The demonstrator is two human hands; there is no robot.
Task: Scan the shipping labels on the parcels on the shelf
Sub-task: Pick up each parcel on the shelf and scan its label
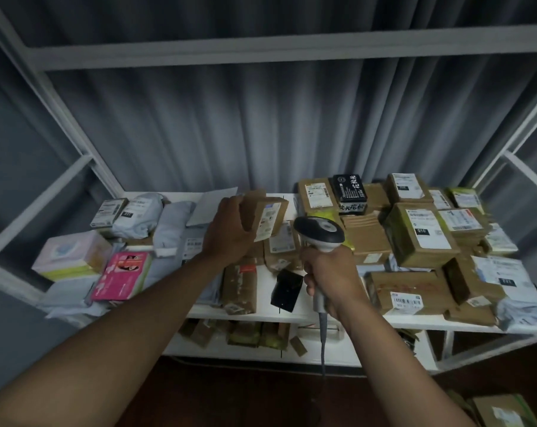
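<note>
Your left hand [230, 229] grasps a small cardboard parcel [262, 215], lifted above the white shelf [267, 312] and tilted so its shipping label [268, 218] faces right. Just right of that hand, your right hand [331, 274] is clenched round the handle of the barcode scanner [319, 234], whose head sits just beside the label. Below the scanner lies a black device [287, 289]. Beyond your right hand, labelled brown boxes [421, 234] crowd the shelf; left of your left hand lie grey mailer bags [171, 226] and a pink box [122, 274].
</note>
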